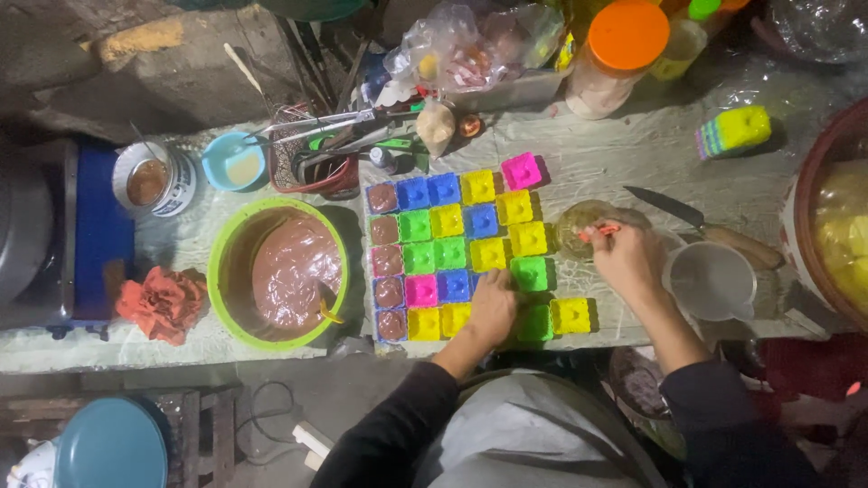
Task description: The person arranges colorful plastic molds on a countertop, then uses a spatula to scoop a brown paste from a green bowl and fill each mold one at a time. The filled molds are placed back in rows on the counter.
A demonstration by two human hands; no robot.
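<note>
Both hands sit mid-frame: my left hand (493, 307) presses flat on the coloured moulds (452, 248), my right hand (626, 258) pinches an orange brush (599, 231) over a small glass bowl (579, 226).

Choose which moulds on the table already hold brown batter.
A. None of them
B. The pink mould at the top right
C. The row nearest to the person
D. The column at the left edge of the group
D: the left column of moulds shows brown filling, next to the green bowl of batter; the other coloured moulds look unfilled.
</note>
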